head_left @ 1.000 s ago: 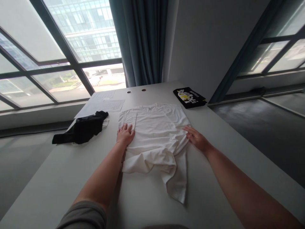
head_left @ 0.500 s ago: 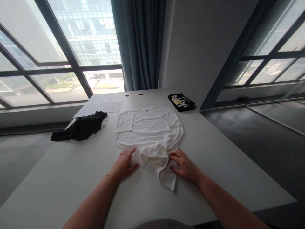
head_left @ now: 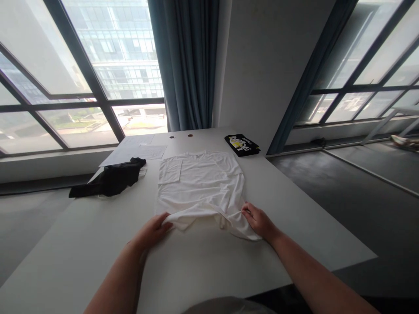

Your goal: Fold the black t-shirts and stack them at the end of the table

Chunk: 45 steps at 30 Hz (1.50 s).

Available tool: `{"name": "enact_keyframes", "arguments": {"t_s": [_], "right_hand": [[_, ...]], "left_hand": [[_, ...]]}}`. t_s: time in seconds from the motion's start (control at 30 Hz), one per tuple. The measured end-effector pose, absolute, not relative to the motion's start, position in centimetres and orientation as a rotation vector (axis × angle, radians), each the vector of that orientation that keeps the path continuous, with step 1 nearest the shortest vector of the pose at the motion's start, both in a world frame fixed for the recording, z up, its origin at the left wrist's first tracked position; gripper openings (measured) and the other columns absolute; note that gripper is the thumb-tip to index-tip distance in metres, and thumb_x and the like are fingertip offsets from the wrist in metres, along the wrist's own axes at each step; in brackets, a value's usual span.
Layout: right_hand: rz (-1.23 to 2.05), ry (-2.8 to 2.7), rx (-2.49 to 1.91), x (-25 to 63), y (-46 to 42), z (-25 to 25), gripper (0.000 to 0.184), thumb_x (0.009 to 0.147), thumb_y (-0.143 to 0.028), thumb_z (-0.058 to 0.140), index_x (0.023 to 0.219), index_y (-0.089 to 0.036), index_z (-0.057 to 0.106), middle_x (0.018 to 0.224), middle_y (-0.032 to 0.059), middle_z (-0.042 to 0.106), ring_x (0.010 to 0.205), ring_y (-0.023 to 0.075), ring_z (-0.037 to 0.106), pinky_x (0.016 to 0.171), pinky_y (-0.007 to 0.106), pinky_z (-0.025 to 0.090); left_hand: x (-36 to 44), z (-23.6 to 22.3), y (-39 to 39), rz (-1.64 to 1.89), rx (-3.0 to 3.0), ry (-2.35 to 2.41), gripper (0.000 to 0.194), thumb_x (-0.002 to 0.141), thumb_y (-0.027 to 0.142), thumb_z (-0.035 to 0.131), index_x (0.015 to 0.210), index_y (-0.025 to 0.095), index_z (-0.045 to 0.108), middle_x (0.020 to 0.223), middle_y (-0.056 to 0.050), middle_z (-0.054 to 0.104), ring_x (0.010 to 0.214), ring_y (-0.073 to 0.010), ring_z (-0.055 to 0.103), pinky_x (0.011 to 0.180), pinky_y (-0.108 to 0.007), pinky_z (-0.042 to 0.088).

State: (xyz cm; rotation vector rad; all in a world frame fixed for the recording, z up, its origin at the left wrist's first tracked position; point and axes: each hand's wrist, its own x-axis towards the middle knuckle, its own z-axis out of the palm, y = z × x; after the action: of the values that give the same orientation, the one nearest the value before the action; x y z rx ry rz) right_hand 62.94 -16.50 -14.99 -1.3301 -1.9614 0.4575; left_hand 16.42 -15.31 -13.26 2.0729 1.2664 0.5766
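Note:
A white T-shirt (head_left: 199, 181) lies spread on the table, creased, with one sleeve folded in at its upper left. My left hand (head_left: 156, 229) pinches the near left corner of its edge. At the near right, my right hand (head_left: 257, 218) grips the same edge between thumb and fingers. Between the hands the near edge is slightly lifted, and a bunched fold shows in its middle. Some cloth hangs out below my right hand onto the tabletop.
On the white table (head_left: 193, 266), a crumpled black garment (head_left: 114, 178) lies left of the shirt. Behind it are paper sheets (head_left: 137, 148). A folded black garment with white and yellow print (head_left: 242, 145) sits at the far right, near the wall. A blue curtain (head_left: 190, 65) hangs beyond the table.
Both hands have closed on the shirt's near edge and moved apart. The flap that hung toward me has been pulled out sideways. The view has shifted slightly.

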Motion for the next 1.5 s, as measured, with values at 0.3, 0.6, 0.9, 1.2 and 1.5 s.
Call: {"name": "enact_keyframes", "arguments": {"t_s": [0.3,0.6,0.9,1.2,1.5], "right_hand": [[0.164,-2.001,-1.660,67.2,-16.4,-15.6,0.039,0.100,-0.047,0.038,0.083,-0.025,0.065,0.074,0.0057,0.070,0.076,0.0258,0.066,0.074,0.033,0.046],[0.198,-2.179,-1.843,70.5,-16.1,-14.7,0.049,0.101,-0.051,0.034,0.074,-0.024,0.065,0.066,0.0061,0.068,0.069,0.0240,0.063,0.069,0.032,0.040],[0.625,-2.446,-1.838,71.6,-12.2,-8.2,0.030,0.085,-0.036,0.063,0.110,-0.024,0.075,0.096,0.0068,0.078,0.085,0.0238,0.071,0.076,0.030,0.049],[0.490,-2.501,-1.699,60.8,-5.5,-8.3,0.061,0.095,-0.043,0.057,0.150,-0.017,0.057,0.159,0.0148,0.050,0.147,0.0335,0.044,0.122,0.039,0.033],[0.071,-2.438,-1.909,60.6,-7.4,-17.0,0.063,0.105,-0.049,0.040,0.164,-0.027,0.037,0.173,0.0109,0.023,0.158,0.0332,0.025,0.127,0.054,0.019]], "left_hand": [[13.6,-12.1,-17.4,0.557,2.021,1.342,0.035,0.092,0.052,0.052,0.099,0.020,0.064,0.088,-0.003,0.069,0.084,-0.0215,0.061,0.078,-0.030,0.048],[12.7,-11.1,-19.3,0.324,2.138,1.480,0.044,0.097,0.059,0.041,0.092,0.022,0.065,0.084,-0.003,0.068,0.080,-0.0214,0.062,0.075,-0.030,0.045],[14.8,-6.0,-18.5,-0.284,2.252,1.636,0.055,0.100,0.062,0.032,0.074,0.024,0.062,0.070,-0.004,0.068,0.066,-0.0224,0.061,0.061,-0.030,0.034],[22.9,-6.4,-8.7,0.110,2.516,1.783,0.041,0.104,0.050,0.041,0.126,0.026,0.068,0.132,-0.009,0.071,0.119,-0.0257,0.066,0.100,-0.036,0.048],[23.2,-15.8,-6.8,0.214,2.148,2.253,0.071,0.101,0.053,0.044,0.163,0.018,0.037,0.171,-0.018,0.025,0.159,-0.0382,0.021,0.126,-0.052,0.022]]}}
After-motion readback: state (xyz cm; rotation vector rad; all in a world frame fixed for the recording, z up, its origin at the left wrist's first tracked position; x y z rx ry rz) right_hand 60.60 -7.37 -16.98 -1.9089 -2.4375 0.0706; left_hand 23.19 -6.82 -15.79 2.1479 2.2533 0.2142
